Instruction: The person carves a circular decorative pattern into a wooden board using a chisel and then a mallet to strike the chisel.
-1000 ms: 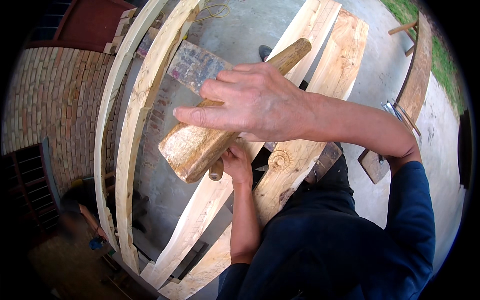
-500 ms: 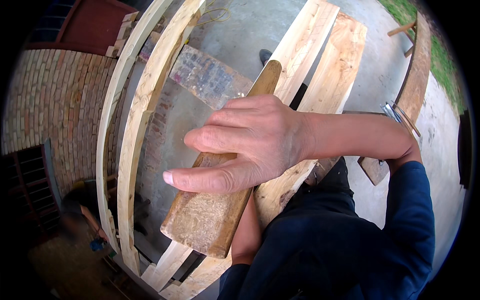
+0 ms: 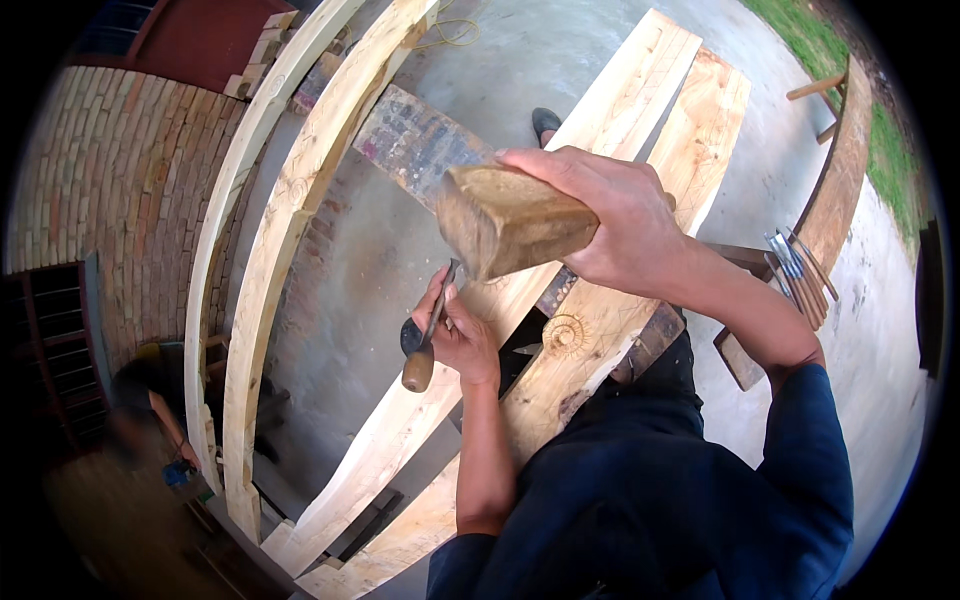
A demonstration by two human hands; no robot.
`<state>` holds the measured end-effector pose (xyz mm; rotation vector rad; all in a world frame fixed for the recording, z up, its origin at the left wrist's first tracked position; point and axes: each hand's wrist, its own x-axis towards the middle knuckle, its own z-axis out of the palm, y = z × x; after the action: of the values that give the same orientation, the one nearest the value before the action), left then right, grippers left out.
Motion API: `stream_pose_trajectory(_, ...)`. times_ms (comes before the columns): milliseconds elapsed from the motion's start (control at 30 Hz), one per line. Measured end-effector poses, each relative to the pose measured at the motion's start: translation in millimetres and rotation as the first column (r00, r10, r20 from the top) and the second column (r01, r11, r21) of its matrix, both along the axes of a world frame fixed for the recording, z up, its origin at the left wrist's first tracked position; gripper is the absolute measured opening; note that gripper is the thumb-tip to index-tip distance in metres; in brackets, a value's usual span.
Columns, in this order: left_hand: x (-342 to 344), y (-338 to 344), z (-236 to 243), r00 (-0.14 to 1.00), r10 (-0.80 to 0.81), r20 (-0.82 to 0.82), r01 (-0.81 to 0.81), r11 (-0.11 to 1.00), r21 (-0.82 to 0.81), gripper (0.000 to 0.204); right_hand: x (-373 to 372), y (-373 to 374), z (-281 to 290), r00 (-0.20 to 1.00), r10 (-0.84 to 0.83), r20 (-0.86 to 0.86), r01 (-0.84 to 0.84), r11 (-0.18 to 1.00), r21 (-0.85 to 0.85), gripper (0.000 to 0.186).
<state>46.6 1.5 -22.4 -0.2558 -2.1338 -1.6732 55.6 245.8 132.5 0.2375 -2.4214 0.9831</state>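
Observation:
My right hand [image 3: 630, 215] is closed around a wooden mallet [image 3: 515, 220], a thick worn block raised over the beams, its end face toward the left. Below and left of it, my left hand [image 3: 468, 350] grips a chisel [image 3: 434, 325] with a dark metal shank and a round wooden handle [image 3: 418, 370]. The handle points down toward me, and the narrow metal end points up and away. The mallet looks close to the chisel, but whether they touch I cannot tell. A carved spiral [image 3: 565, 335] marks the pale nearer beam [image 3: 625, 290]; a second pale beam [image 3: 395, 415] runs alongside.
Two curved timbers [image 3: 265, 250] stand to the left, before a brick wall [image 3: 120, 200]. A stained plank [image 3: 410, 140] lies across beyond the beams. Several tools [image 3: 797, 275] rest by a long bench [image 3: 840, 180] at right. Another person [image 3: 150, 395] is at lower left.
The mallet has swung from above the near beams, where it hid my left hand, up and to the right, turning its end face left. My left hand and the chisel now show.

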Motion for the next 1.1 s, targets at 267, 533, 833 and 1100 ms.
stream_pose_trajectory(267, -14.3, -8.7, 8.5, 0.994, 0.043, 0.1, -0.037, 0.997, -0.062, 0.016, 20.2, 29.5, -48.4, 0.83, -0.193, 0.524, 0.347, 0.913, -0.214, 0.074)
stream_pose_trajectory(533, -14.5, -3.4, 9.8, 0.992, 0.012, 0.125, -0.007, 0.999, -0.04, 0.021, 27.0, 23.3, -78.0, 0.751, -0.227, 0.62, 0.406, 0.899, -0.162, 0.071)
stream_pose_trajectory(833, -12.3, -1.0, 1.1, 0.994, -0.046, 0.096, 0.047, 0.999, -0.006, 0.023, 27.8, 22.0, -80.3, 0.733, -0.221, 0.643, 0.388, 0.912, -0.129, 0.068)
stream_pose_trajectory(1100, -10.8, -3.2, -3.6, 0.997, -0.073, 0.026, 0.075, 0.992, -0.102, 0.023, 27.4, 23.4, -80.8, 0.721, -0.207, 0.661, 0.378, 0.918, -0.124, 0.069)
